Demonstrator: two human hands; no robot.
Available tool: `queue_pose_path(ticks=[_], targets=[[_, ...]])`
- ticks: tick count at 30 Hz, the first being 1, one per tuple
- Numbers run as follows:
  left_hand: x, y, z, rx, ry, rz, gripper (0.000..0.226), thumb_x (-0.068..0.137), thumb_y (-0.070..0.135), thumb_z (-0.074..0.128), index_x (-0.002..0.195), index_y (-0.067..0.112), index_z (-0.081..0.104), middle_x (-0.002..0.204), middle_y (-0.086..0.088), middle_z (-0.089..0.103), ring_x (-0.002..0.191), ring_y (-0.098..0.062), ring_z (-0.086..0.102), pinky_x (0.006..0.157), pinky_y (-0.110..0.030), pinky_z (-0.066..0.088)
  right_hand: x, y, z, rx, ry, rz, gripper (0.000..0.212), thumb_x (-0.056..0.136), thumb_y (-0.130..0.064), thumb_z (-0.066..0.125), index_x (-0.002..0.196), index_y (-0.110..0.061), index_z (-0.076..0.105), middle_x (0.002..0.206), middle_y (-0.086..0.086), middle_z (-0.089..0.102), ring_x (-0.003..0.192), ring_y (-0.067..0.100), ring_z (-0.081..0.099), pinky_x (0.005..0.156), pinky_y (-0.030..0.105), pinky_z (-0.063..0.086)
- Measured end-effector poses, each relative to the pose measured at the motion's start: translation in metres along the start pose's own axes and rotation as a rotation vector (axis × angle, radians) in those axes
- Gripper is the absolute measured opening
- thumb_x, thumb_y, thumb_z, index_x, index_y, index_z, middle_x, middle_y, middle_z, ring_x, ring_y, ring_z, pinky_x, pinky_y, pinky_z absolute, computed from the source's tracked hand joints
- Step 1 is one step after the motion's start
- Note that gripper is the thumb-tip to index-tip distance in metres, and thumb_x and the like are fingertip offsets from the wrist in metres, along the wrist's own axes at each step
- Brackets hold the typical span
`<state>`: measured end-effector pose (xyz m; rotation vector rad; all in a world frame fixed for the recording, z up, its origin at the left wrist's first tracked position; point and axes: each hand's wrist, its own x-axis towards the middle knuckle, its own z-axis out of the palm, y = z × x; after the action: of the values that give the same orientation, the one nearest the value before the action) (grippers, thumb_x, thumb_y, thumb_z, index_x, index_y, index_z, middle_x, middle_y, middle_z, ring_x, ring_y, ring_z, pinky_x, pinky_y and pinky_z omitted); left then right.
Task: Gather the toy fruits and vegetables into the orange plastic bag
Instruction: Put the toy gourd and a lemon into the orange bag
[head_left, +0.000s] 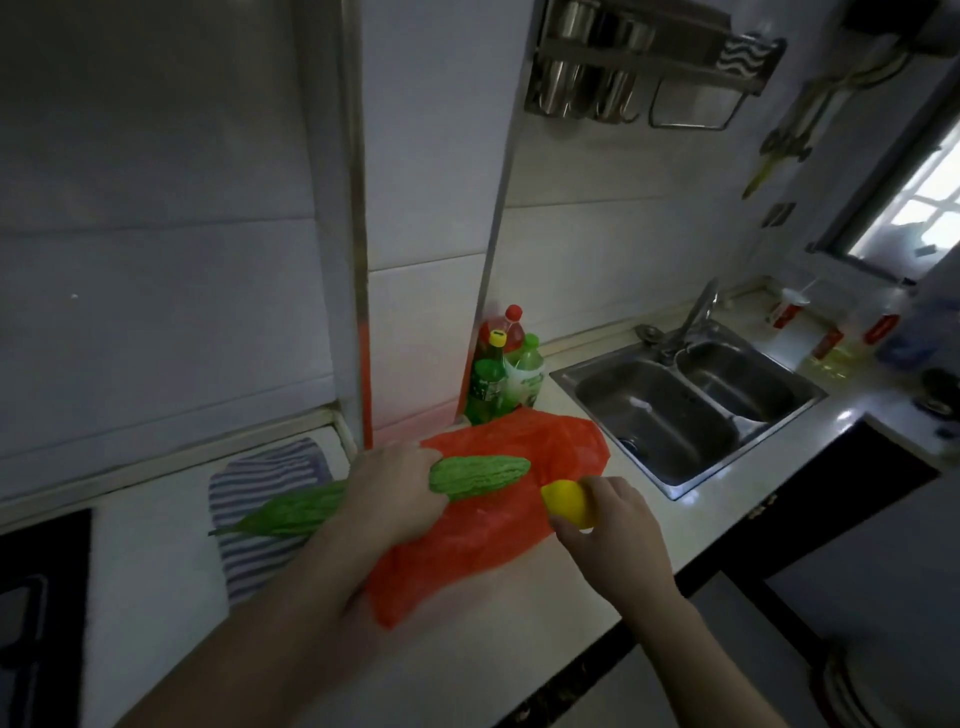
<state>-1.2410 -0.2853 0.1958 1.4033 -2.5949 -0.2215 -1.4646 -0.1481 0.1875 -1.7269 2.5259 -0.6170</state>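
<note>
An orange plastic bag (483, 540) lies flat on the white counter. My left hand (397, 493) grips the middle of a long green toy bitter gourd (478, 475); the gourd's blunt end is over the bag and its tail points left over a striped cloth. My right hand (613, 519) holds a yellow toy lemon (566, 501) at the bag's right edge. I cannot see the bag's opening.
A purple-striped cloth (260, 519) lies left of the bag. Several drink bottles (501, 374) stand behind the bag against the wall. A steel double sink (685, 405) with a tap is to the right. A black stove (36, 623) fills the lower left corner.
</note>
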Motion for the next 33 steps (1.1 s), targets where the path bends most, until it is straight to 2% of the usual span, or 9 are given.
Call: queue_pose_path(ticks=[3,6,10,13,16,19,22,27,33], targets=[[0.017,0.011,0.011,0.001,-0.021,-0.033,0.024,0.067,0.045,0.057,0.086,0.029,0.062,0.083,0.007,0.061,0.085,-0.019,0.061,0.067,-0.032,0.043,0.026,0.019,0.011,0.018,-0.026,-0.022,0.046,0.079,-0.054,0.066,0.111,-0.023,0.056,0.102,-0.003,0.055,0.09,0.018,0.051,0.072,0.03,0.042],[0.035,0.026,0.025,0.0,-0.068,-0.099,0.024,0.065,0.043,0.057,0.084,0.029,0.062,0.08,0.007,0.063,0.079,-0.02,0.062,0.068,-0.032,0.049,0.054,0.041,0.022,0.066,-0.05,-0.049,0.041,0.079,-0.052,0.067,0.104,-0.02,0.058,0.1,0.0,0.056,0.088,0.02,0.051,0.069,0.028,0.034],[0.06,0.052,0.046,-0.003,-0.092,-0.179,0.02,0.063,0.041,0.057,0.077,0.027,0.06,0.075,0.006,0.06,0.077,-0.021,0.062,0.068,-0.034,0.053,0.091,0.074,0.033,0.133,-0.114,-0.119,0.042,0.079,-0.051,0.067,0.107,-0.022,0.059,0.101,-0.004,0.058,0.087,0.015,0.051,0.069,0.026,0.036],[0.083,0.079,0.062,0.01,-0.126,-0.238,0.025,0.067,0.041,0.059,0.088,0.029,0.065,0.086,0.005,0.062,0.086,-0.023,0.062,0.067,-0.033,0.048,0.12,0.099,0.033,0.189,-0.15,-0.152,0.035,0.08,-0.05,0.067,0.102,-0.024,0.058,0.094,-0.009,0.053,0.082,0.01,0.049,0.064,0.023,0.035],[0.104,0.106,0.079,0.021,-0.146,-0.287,0.033,0.071,0.041,0.058,0.101,0.031,0.065,0.098,0.003,0.062,0.096,-0.024,0.06,0.074,-0.037,0.047,0.145,0.127,0.031,0.22,-0.194,-0.177,0.036,0.079,-0.047,0.069,0.102,-0.023,0.056,0.093,-0.007,0.052,0.081,0.013,0.049,0.065,0.027,0.039],[0.121,0.127,0.096,-0.008,-0.151,-0.335,0.029,0.071,0.042,0.057,0.097,0.031,0.064,0.096,0.004,0.06,0.095,-0.024,0.06,0.072,-0.036,0.045,0.166,0.152,0.03,0.233,-0.226,-0.18,0.036,0.079,-0.046,0.068,0.104,-0.022,0.058,0.095,-0.006,0.056,0.084,0.014,0.052,0.07,0.032,0.046],[0.134,0.139,0.111,-0.036,-0.151,-0.384,0.026,0.071,0.04,0.058,0.095,0.03,0.063,0.095,0.004,0.061,0.093,-0.024,0.061,0.067,-0.034,0.042,0.178,0.167,0.032,0.237,-0.253,-0.202,0.035,0.079,-0.045,0.068,0.104,-0.022,0.058,0.097,-0.005,0.057,0.086,0.014,0.051,0.072,0.032,0.046],[0.145,0.135,0.133,-0.088,-0.195,-0.448,0.039,0.076,0.039,0.063,0.113,0.027,0.063,0.108,0.0,0.062,0.103,-0.026,0.06,0.081,-0.035,0.05,0.186,0.173,0.041,0.245,-0.316,-0.241,0.037,0.078,-0.046,0.068,0.103,-0.022,0.057,0.097,-0.006,0.056,0.089,0.016,0.052,0.074,0.032,0.046],[0.142,0.109,0.155,-0.112,-0.226,-0.533,0.037,0.074,0.034,0.063,0.11,0.026,0.063,0.107,-0.001,0.062,0.104,-0.026,0.06,0.082,-0.036,0.051,0.188,0.158,0.064,0.243,-0.353,-0.295,0.035,0.078,-0.046,0.067,0.101,-0.022,0.057,0.099,-0.006,0.055,0.091,0.014,0.05,0.075,0.027,0.039]])
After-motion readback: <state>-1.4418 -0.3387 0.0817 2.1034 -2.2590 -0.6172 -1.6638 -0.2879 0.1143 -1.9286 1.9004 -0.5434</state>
